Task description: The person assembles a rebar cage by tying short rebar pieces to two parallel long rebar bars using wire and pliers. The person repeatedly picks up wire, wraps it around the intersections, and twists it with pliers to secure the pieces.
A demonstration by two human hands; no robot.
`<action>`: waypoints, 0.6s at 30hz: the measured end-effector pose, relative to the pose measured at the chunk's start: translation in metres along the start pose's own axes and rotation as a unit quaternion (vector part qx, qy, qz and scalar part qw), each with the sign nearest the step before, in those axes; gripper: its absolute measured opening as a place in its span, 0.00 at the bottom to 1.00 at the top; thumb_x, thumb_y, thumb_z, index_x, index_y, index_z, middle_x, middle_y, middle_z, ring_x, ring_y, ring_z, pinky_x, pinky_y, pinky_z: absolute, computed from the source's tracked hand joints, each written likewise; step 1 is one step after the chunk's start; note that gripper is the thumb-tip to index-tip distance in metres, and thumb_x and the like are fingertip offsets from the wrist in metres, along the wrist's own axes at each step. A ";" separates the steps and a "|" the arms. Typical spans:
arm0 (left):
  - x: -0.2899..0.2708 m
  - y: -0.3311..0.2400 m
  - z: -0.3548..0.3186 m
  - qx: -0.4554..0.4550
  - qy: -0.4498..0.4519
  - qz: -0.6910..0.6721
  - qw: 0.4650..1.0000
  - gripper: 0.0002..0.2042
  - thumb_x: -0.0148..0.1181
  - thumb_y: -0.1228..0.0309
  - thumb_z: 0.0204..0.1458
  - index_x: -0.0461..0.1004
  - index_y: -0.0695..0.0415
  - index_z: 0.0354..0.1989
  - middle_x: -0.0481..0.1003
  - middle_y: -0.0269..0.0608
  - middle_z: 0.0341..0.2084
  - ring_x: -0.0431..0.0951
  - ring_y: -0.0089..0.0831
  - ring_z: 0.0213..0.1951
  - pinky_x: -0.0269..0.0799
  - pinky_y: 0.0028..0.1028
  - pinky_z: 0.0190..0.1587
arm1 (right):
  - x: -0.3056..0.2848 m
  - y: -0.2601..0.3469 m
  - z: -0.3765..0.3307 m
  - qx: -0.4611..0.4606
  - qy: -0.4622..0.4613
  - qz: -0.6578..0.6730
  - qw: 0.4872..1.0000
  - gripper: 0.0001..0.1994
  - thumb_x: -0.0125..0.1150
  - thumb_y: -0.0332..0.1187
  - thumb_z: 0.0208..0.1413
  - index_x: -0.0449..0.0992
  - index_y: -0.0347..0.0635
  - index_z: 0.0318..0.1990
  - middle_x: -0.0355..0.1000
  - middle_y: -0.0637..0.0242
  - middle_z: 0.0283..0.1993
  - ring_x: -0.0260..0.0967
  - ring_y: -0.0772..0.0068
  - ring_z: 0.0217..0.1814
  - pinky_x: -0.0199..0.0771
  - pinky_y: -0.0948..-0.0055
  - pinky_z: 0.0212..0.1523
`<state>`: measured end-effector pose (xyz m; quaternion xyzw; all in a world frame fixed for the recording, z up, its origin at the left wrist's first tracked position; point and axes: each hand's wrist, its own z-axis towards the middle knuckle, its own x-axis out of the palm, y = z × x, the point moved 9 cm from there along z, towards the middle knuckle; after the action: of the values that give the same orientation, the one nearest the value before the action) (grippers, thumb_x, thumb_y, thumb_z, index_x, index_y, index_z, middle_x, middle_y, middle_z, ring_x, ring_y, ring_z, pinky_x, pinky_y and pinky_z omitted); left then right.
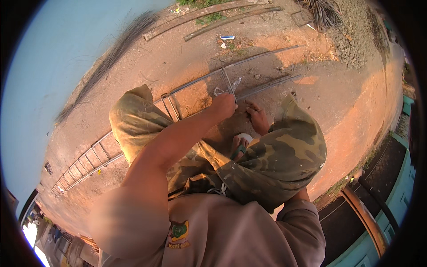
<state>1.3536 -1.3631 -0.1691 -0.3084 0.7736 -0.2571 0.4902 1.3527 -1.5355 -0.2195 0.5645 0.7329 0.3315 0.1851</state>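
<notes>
A long steel rebar frame [180, 87] lies on the ground before me, with rods running lengthwise and crosswise square stirrups [229, 81] between them. My left hand [223, 107] is closed at the near end of one stirrup, beside the nearer rods [269, 85]. Its back hides what the fingers grip. Just right of it, my right hand [259, 118] has its fingers bent into a pinch, pointing toward the left hand; anything between them is too small to make out. A crumpled clear plastic piece [234, 84] lies beyond the left hand.
My bent knees in camouflage trousers [289, 151] flank the work, with my sandalled foot [240, 149] between them. A bundle of thin rods [113, 55] lies by the blue wall [58, 58]. Loose pipes [231, 23], a rod pile [327, 15] and gravel [356, 40] lie beyond.
</notes>
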 end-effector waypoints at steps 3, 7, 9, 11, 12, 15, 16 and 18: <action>0.001 0.004 0.018 0.012 0.098 0.023 0.995 0.17 0.56 0.60 0.53 0.77 0.65 0.28 0.76 0.60 0.29 0.77 0.54 0.37 0.72 0.45 0.43 | 0.013 -0.006 0.026 -0.011 0.104 0.065 0.992 0.07 0.53 0.26 0.59 0.76 0.39 0.42 0.71 0.70 0.32 0.65 0.79 0.31 0.66 0.76 0.32; 0.000 0.020 0.022 0.002 0.112 0.028 0.993 0.23 0.52 0.54 0.54 0.77 0.66 0.27 0.76 0.58 0.24 0.79 0.51 0.33 0.72 0.44 0.41 | 0.034 -0.011 0.044 -0.031 0.203 0.083 0.975 0.06 0.54 0.25 0.59 0.76 0.39 0.40 0.71 0.70 0.32 0.64 0.79 0.32 0.65 0.77 0.33; -0.004 0.038 0.015 -0.156 0.076 -0.050 0.984 0.26 0.50 0.50 0.55 0.78 0.65 0.26 0.76 0.55 0.21 0.79 0.47 0.30 0.72 0.42 0.39 | 0.038 -0.007 0.048 -0.061 0.200 0.033 0.977 0.05 0.54 0.24 0.58 0.76 0.39 0.39 0.70 0.70 0.32 0.64 0.80 0.32 0.64 0.77 0.33; -0.010 0.043 0.010 -0.259 0.050 -0.091 0.960 0.29 0.49 0.46 0.56 0.78 0.65 0.26 0.76 0.50 0.19 0.79 0.41 0.28 0.73 0.40 0.37 | 0.039 0.000 0.046 -0.114 0.191 -0.027 0.975 0.05 0.54 0.23 0.57 0.76 0.39 0.38 0.70 0.70 0.32 0.64 0.80 0.31 0.64 0.78 0.33; -0.011 0.040 0.010 -0.282 0.047 -0.098 0.953 0.30 0.49 0.45 0.55 0.78 0.65 0.26 0.76 0.48 0.18 0.79 0.38 0.27 0.73 0.39 0.36 | 0.037 0.003 0.041 -0.142 0.182 -0.057 0.971 0.05 0.54 0.22 0.56 0.76 0.39 0.38 0.70 0.70 0.32 0.64 0.80 0.31 0.64 0.78 0.33; -0.006 0.033 0.009 -0.317 0.077 -0.142 0.935 0.31 0.52 0.42 0.53 0.79 0.64 0.26 0.76 0.43 0.17 0.78 0.31 0.26 0.73 0.36 0.35 | 0.035 0.008 0.037 -0.187 0.143 -0.090 0.968 0.05 0.55 0.21 0.55 0.76 0.40 0.36 0.69 0.70 0.32 0.63 0.80 0.31 0.63 0.78 0.33; -0.003 0.033 0.009 -0.322 0.094 -0.160 0.928 0.30 0.54 0.42 0.53 0.79 0.63 0.26 0.76 0.41 0.17 0.78 0.30 0.26 0.73 0.35 0.35 | 0.034 0.009 0.032 -0.188 0.124 -0.080 0.971 0.05 0.55 0.21 0.55 0.76 0.40 0.36 0.69 0.70 0.32 0.63 0.80 0.31 0.63 0.78 0.33; -0.004 0.031 0.012 -0.275 0.127 -0.159 0.940 0.28 0.58 0.43 0.51 0.80 0.62 0.27 0.76 0.41 0.19 0.78 0.31 0.27 0.73 0.34 0.34 | 0.031 0.012 0.026 -0.202 0.073 -0.058 0.975 0.05 0.53 0.20 0.56 0.75 0.37 0.35 0.69 0.72 0.32 0.62 0.81 0.31 0.63 0.77 0.33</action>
<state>1.3587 -1.3404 -0.1925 -0.5148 0.8110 -0.1461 0.2365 1.3691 -1.4971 -0.2268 0.4461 0.6936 0.5019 0.2606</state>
